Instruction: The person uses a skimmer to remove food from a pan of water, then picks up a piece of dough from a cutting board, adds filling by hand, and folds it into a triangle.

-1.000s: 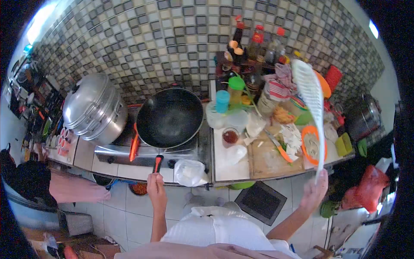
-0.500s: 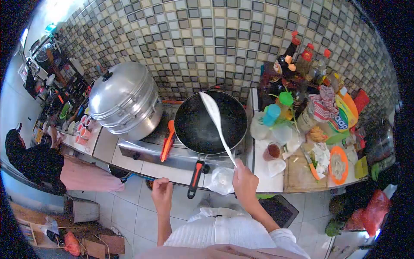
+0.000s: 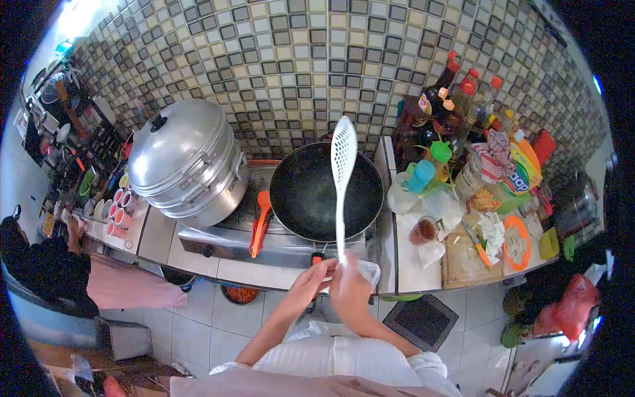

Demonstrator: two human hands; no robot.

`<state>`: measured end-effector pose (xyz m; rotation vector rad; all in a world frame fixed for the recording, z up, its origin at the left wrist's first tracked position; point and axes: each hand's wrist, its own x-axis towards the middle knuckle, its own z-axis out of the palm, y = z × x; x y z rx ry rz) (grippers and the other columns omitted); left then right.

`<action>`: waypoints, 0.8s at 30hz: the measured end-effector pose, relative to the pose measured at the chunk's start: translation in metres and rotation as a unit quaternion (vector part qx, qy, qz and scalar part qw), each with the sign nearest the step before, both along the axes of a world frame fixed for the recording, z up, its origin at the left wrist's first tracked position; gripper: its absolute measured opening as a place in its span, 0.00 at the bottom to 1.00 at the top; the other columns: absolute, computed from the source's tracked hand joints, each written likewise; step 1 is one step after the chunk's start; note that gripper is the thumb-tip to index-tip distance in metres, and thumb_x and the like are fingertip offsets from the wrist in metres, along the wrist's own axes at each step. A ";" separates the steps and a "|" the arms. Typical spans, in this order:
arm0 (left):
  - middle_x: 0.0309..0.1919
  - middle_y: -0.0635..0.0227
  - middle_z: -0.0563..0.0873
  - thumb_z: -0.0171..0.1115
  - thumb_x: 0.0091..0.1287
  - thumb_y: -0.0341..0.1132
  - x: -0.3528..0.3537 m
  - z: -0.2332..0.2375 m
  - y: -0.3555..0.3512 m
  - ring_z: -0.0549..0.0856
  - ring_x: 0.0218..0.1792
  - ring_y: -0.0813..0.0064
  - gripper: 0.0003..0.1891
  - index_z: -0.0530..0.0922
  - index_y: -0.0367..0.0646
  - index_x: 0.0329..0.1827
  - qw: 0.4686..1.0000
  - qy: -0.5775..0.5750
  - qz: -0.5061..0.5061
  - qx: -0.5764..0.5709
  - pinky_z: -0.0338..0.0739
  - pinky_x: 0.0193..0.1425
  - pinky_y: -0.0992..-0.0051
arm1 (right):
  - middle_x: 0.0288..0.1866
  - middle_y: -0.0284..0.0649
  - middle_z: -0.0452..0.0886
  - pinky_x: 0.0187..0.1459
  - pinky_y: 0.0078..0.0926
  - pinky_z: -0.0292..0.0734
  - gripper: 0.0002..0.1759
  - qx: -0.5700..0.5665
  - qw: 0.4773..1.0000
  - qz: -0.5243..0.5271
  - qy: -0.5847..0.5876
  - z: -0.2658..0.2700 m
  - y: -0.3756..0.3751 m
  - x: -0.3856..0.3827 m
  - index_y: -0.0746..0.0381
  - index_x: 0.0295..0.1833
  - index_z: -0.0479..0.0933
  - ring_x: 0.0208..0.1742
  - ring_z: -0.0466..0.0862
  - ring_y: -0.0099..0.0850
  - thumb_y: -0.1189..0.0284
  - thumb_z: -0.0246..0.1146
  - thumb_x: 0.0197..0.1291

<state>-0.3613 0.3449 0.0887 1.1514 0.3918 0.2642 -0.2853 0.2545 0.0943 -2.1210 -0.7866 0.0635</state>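
Observation:
My right hand [image 3: 350, 291] is wrapped round the handle end of a white slotted spatula [image 3: 343, 155], which stands upright in view in front of the black wok [image 3: 297, 192]. Beside it, my left hand [image 3: 305, 290] is raised by the lower end of the handle, its fingers bent; whether it grips anything is not clear. The wok sits on the stove [image 3: 231, 250], its handle partly hidden behind my left hand. Behind my hands lies a clear plastic bag [image 3: 368, 272], partly covered.
A large steamer pot [image 3: 188, 162] and an orange spoon [image 3: 262, 215] are left of the wok. To the right are bottles [image 3: 440, 92], a cup [image 3: 423, 229], a knife [image 3: 477, 246] and an orange plate [image 3: 516, 243]. Another person [image 3: 46, 264] stands at far left.
My left hand has moved right and up, next to my right hand. The spatula has swung from a slant to upright, its slotted face now showing. My right hand has shifted left.

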 end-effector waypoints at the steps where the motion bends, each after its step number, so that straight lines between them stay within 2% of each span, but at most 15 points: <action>1: 0.45 0.64 0.77 0.42 0.69 0.44 0.002 0.000 0.003 0.77 0.47 0.71 0.21 0.66 0.36 0.56 0.999 0.034 -0.002 -0.025 0.72 0.51 0.74 | 0.26 0.48 0.76 0.22 0.35 0.71 0.20 -0.028 0.998 0.027 -0.051 -0.004 0.004 -0.007 0.65 0.53 0.63 0.23 0.78 0.40 0.71 0.54 0.55; 4: 0.44 0.66 0.78 0.43 0.69 0.43 0.003 -0.006 0.009 0.77 0.45 0.74 0.20 0.67 0.36 0.55 0.998 0.058 0.018 -0.034 0.73 0.48 0.75 | 0.26 0.46 0.76 0.20 0.35 0.73 0.25 -0.068 0.986 0.045 -0.146 -0.013 0.012 -0.021 0.67 0.57 0.60 0.23 0.79 0.41 0.68 0.52 0.55; 6: 0.29 0.77 0.75 0.46 0.68 0.42 0.000 -0.006 0.015 0.74 0.29 0.89 0.16 0.71 0.40 0.49 0.995 0.040 0.089 -0.023 0.68 0.30 0.88 | 0.33 0.46 0.76 0.21 0.35 0.72 0.30 -0.013 0.987 0.116 -0.112 -0.010 0.013 -0.028 0.66 0.60 0.57 0.23 0.78 0.40 0.72 0.56 0.51; 8: 0.28 0.74 0.74 0.45 0.68 0.41 -0.005 0.003 0.019 0.76 0.30 0.84 0.16 0.70 0.37 0.48 0.987 0.085 0.138 0.000 0.71 0.33 0.85 | 0.38 0.46 0.77 0.21 0.35 0.73 0.32 -0.059 0.983 0.144 -0.100 -0.029 0.008 -0.036 0.65 0.61 0.56 0.24 0.79 0.39 0.71 0.57 0.51; 10: 0.27 0.71 0.74 0.42 0.69 0.41 -0.016 -0.008 0.034 0.78 0.30 0.78 0.17 0.70 0.35 0.48 0.989 0.078 0.124 -0.011 0.73 0.36 0.81 | 0.42 0.47 0.77 0.21 0.36 0.73 0.33 -0.093 0.956 0.270 -0.071 -0.034 0.001 -0.037 0.63 0.62 0.55 0.24 0.79 0.39 0.69 0.57 0.51; 11: 0.26 0.70 0.74 0.41 0.69 0.42 -0.017 -0.010 0.038 0.76 0.25 0.80 0.18 0.71 0.34 0.45 0.988 0.068 0.136 0.009 0.72 0.29 0.81 | 0.39 0.47 0.78 0.22 0.36 0.73 0.32 -0.086 0.956 0.277 -0.040 -0.032 -0.002 -0.037 0.60 0.63 0.56 0.23 0.79 0.40 0.67 0.57 0.51; 12: 0.26 0.70 0.74 0.41 0.69 0.42 -0.016 -0.014 0.042 0.76 0.25 0.80 0.18 0.71 0.34 0.45 0.988 0.069 0.135 0.010 0.72 0.29 0.81 | 0.39 0.47 0.78 0.22 0.36 0.73 0.32 -0.085 0.957 0.275 -0.039 -0.031 -0.004 -0.036 0.60 0.63 0.56 0.23 0.79 0.40 0.67 0.57 0.51; 14: 0.26 0.70 0.74 0.41 0.69 0.43 -0.014 -0.020 0.050 0.73 0.21 0.83 0.18 0.72 0.34 0.41 0.986 0.092 0.137 -0.001 0.66 0.22 0.82 | 0.28 0.45 0.78 0.22 0.36 0.73 0.30 -0.070 0.964 0.255 0.006 -0.028 -0.011 -0.030 0.58 0.61 0.59 0.20 0.78 0.41 0.68 0.57 0.51; 15: 0.26 0.70 0.74 0.41 0.69 0.43 -0.012 -0.019 0.052 0.73 0.21 0.83 0.18 0.72 0.34 0.41 0.987 0.091 0.132 0.001 0.66 0.22 0.82 | 0.28 0.45 0.78 0.22 0.36 0.73 0.30 -0.069 0.965 0.251 0.006 -0.028 -0.016 -0.025 0.58 0.61 0.59 0.20 0.78 0.41 0.68 0.57 0.51; 17: 0.20 0.71 0.73 0.42 0.69 0.43 -0.007 -0.018 0.054 0.68 0.16 0.86 0.19 0.74 0.34 0.36 0.986 0.088 0.142 -0.025 0.59 0.16 0.82 | 0.18 0.42 0.75 0.21 0.33 0.72 0.25 -0.034 0.977 0.212 -0.003 -0.029 -0.030 -0.013 0.57 0.58 0.64 0.17 0.77 0.37 0.69 0.57 0.52; 18: 0.20 0.71 0.73 0.42 0.69 0.43 -0.005 -0.019 0.056 0.68 0.16 0.86 0.19 0.74 0.34 0.36 0.986 0.088 0.138 -0.025 0.59 0.16 0.82 | 0.18 0.42 0.75 0.21 0.33 0.72 0.25 -0.034 0.978 0.207 -0.003 -0.033 -0.038 -0.007 0.57 0.58 0.64 0.17 0.77 0.37 0.69 0.57 0.52; 20: 0.13 0.73 0.70 0.42 0.69 0.43 -0.001 -0.022 0.060 0.67 0.12 0.85 0.20 0.75 0.34 0.34 0.968 0.146 0.158 0.127 0.58 0.14 0.83 | 0.14 0.39 0.71 0.19 0.28 0.69 0.21 0.018 0.987 0.148 0.059 -0.044 -0.053 0.002 0.57 0.56 0.67 0.14 0.73 0.30 0.70 0.56 0.54; 21: 0.09 0.72 0.69 0.45 0.68 0.44 0.001 -0.025 0.063 0.67 0.09 0.84 0.20 0.75 0.34 0.31 0.954 0.169 0.171 0.179 0.58 0.12 0.82 | 0.13 0.35 0.68 0.18 0.23 0.65 0.20 0.047 0.988 0.121 0.080 -0.045 -0.059 0.006 0.58 0.55 0.68 0.13 0.68 0.23 0.73 0.55 0.55; 22: 0.09 0.72 0.69 0.45 0.68 0.44 0.001 -0.027 0.065 0.67 0.09 0.84 0.20 0.75 0.34 0.31 0.955 0.168 0.165 0.180 0.58 0.12 0.82 | 0.13 0.35 0.68 0.18 0.23 0.65 0.20 0.048 0.989 0.115 0.080 -0.046 -0.066 0.009 0.58 0.55 0.68 0.13 0.68 0.23 0.73 0.55 0.55; 24: 0.10 0.69 0.71 0.49 0.65 0.45 0.004 -0.031 0.068 0.70 0.09 0.82 0.19 0.74 0.33 0.30 0.922 0.241 0.187 0.239 0.61 0.11 0.80 | 0.16 0.40 0.73 0.20 0.31 0.70 0.21 0.033 0.990 0.069 0.118 -0.047 -0.079 0.017 0.56 0.55 0.66 0.16 0.76 0.36 0.71 0.55 0.54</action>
